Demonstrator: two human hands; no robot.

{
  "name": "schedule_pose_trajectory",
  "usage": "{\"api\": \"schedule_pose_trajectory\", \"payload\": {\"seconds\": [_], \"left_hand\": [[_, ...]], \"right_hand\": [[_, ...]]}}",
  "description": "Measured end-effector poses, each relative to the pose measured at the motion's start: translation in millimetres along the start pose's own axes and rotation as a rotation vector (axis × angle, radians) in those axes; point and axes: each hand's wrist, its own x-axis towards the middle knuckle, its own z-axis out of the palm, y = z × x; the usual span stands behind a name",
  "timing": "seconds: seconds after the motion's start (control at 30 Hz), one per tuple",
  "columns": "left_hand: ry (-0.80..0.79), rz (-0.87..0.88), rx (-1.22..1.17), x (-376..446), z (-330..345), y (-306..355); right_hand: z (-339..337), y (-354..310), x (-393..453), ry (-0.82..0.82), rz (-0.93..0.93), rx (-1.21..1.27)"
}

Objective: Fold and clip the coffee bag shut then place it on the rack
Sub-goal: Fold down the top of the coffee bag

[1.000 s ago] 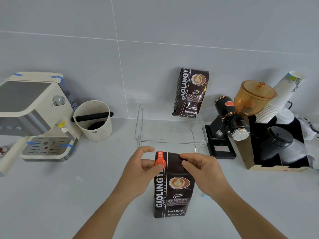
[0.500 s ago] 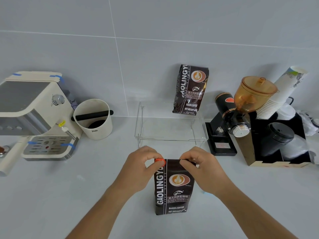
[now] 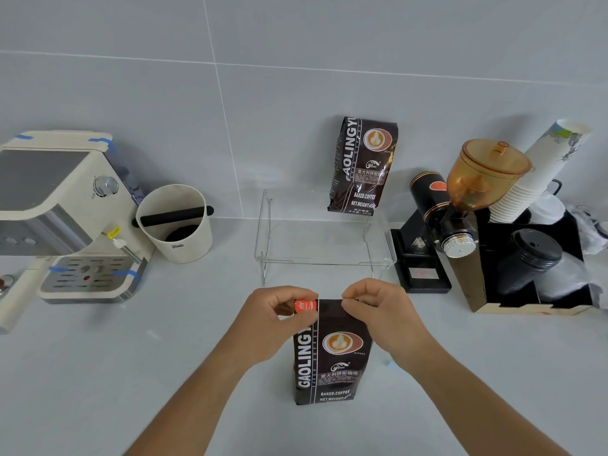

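A dark brown coffee bag [image 3: 332, 357] stands upright on the counter in front of me. Its top edge is folded down. My left hand [image 3: 273, 320] pinches the bag's top left corner, where a small orange round clip [image 3: 306, 306] shows between thumb and fingers. My right hand [image 3: 378, 311] pinches the folded top at its right corner. Behind the bag stands a clear acrylic rack [image 3: 324, 258]. A second coffee bag [image 3: 362, 166] of the same kind stands on the rack's back right, leaning on the wall.
A cream espresso machine [image 3: 65, 218] sits at the left with a cream knock box [image 3: 177, 225] beside it. Right of the rack stand a black grinder [image 3: 441, 225] with an amber hopper, a stack of paper cups [image 3: 539, 172] and a black box holding lids [image 3: 533, 255].
The top of the bag has been folded lower, so the bag stands shorter. Both hands have closed in on its top corners, and the orange clip now sits deeper in my left hand.
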Motion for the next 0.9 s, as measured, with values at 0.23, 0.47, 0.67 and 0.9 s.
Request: {"api": "schedule_pose_trajectory", "payload": {"seconds": [0.23, 0.47, 0.67, 0.9], "left_hand": [[-0.046, 0.094, 0.156, -3, 0, -6], [-0.097, 0.086, 0.268, 0, -1, -13], [-0.076, 0.078, 0.22, 2, 0, -17], [-0.03, 0.035, 0.115, 2, 0, -21]], "right_hand": [[-8, 2, 7, -0.117, 0.12, 0.076], [-23, 6, 2, -0.321, 0.035, -0.168], [-31, 20, -2, -0.29, -0.341, -0.514], [-30, 28, -1, -0.146, -0.252, -0.393]]}}
